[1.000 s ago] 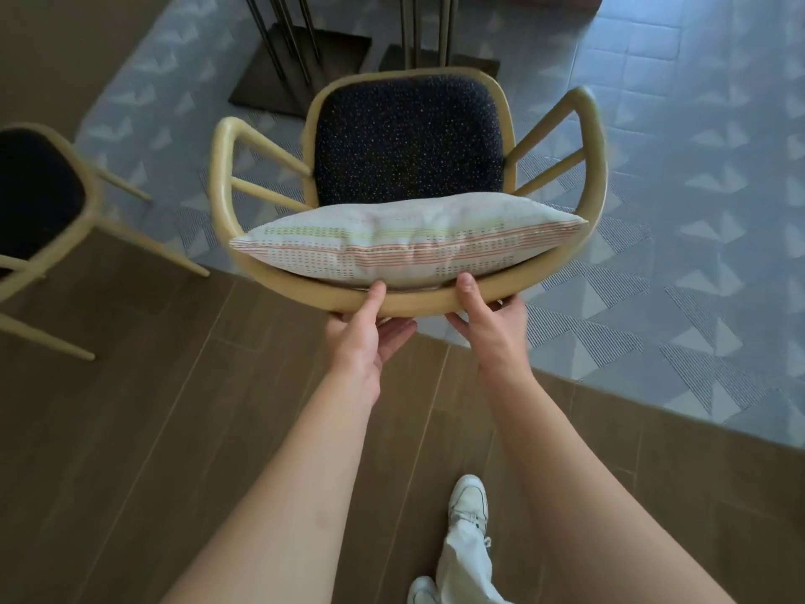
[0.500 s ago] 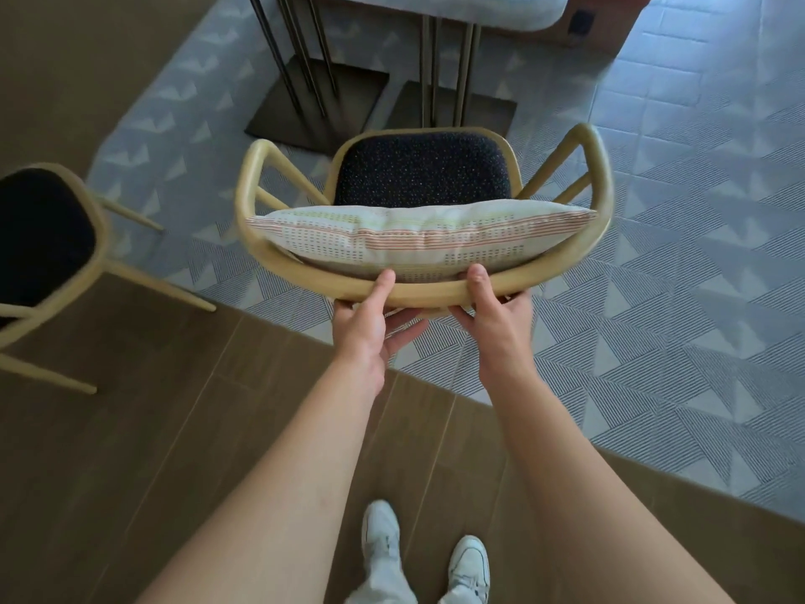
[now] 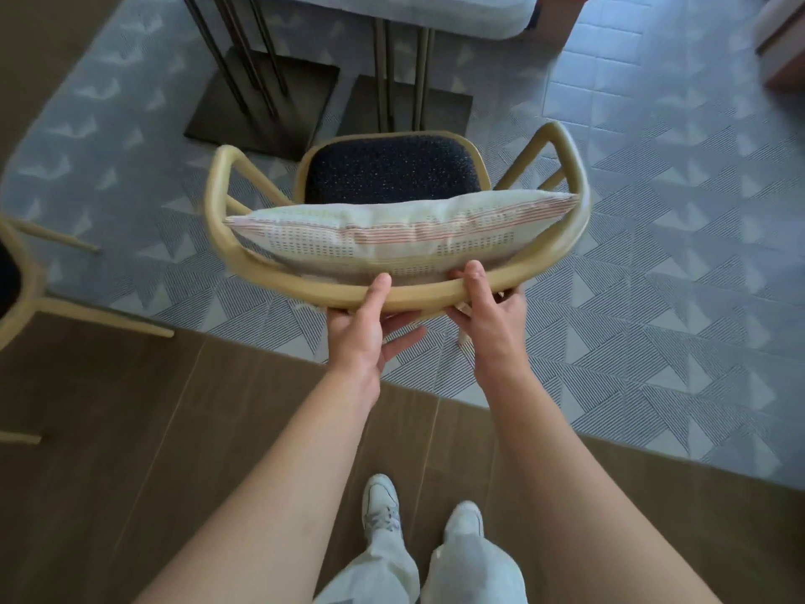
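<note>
Left hand and right hand grip the chair by its back rail, thumbs on top, fingers wrapped beneath, chair near the patterned floor's near edge, so push straight, level, cushion propped, toward the table.

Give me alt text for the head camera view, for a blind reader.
A left hand and right hand grip the back rail of a tan chair; a striped cushion leans against that rail on the dark seat. The chair faces a table on a patterned rug.
</note>
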A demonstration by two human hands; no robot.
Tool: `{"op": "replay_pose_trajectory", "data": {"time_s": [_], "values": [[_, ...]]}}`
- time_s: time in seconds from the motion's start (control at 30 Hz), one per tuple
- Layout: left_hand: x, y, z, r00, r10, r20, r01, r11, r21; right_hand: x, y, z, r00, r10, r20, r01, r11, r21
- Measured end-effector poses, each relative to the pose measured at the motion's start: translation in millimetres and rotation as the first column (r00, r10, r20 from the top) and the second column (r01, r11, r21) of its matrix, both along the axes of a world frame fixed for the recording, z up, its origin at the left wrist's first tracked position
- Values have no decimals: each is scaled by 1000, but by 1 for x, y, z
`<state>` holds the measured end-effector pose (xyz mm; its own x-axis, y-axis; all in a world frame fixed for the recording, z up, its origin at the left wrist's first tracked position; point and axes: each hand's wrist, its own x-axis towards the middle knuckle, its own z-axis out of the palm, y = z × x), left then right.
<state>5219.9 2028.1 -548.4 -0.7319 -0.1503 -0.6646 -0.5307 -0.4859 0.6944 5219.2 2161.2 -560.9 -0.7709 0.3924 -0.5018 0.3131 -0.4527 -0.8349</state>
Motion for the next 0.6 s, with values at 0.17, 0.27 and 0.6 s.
{"op": "replay_pose_trajectory", "data": {"time_s": [0.17, 0.27, 0.6], "values": [[-2, 0, 3, 1000, -8, 26, 8, 1000, 4, 0, -2, 3, 1000, -21, 23, 20, 998, 67], [-2, 0, 6, 999, -10, 45, 10, 1000, 2, -1, -5, 4, 998, -50, 35, 47, 996, 76], [2, -8, 24, 988, -26, 149, 23, 1000, 21, 4, -10, 20, 986, -30, 162, 22, 999, 49]]}}
